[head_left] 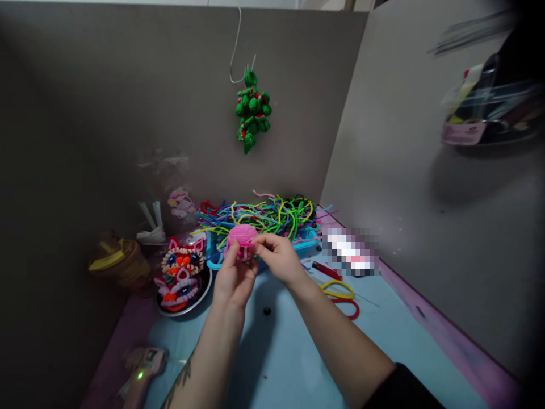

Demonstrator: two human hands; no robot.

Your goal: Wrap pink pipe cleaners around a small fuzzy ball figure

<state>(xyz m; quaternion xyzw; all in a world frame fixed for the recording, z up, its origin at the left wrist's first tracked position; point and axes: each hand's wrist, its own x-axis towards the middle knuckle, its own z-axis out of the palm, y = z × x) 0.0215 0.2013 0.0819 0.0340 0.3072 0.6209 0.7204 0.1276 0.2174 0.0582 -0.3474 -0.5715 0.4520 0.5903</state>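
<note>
A rounded pink piece of fuzzy pipe cleaner work is held up over the table's middle, in front of the blue basket. My left hand grips it from below, with the thumb along its left side. On its right edge, my right hand pinches thumb and forefinger together, apparently on a pink strand. The underside of the pink piece is partly covered by my fingers.
Behind my hands, a blue basket overflows with colourful pipe cleaners. Lion-head figures fill a bowl at left. Scissors and a red-handled tool lie right. A pink glue gun sits front left.
</note>
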